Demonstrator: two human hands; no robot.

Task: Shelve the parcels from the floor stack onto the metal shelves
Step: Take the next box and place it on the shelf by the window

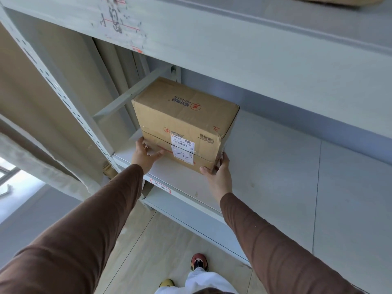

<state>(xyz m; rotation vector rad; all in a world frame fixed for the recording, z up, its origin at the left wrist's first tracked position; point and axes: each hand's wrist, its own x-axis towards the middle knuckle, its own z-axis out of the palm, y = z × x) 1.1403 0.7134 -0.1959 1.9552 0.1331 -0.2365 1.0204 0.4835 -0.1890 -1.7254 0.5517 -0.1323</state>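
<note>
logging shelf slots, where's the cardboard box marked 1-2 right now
Head view: the cardboard box sits at the left end of the metal shelf, beside the slotted upright, left hand and right hand holding its near corners.

I see a matt, creased brown cardboard parcel (184,122) on a smooth, grey painted-metal shelf (275,166).

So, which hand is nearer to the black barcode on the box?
Right. The right hand grips the box corner just below the barcode; the left hand holds the opposite lower corner.
</note>
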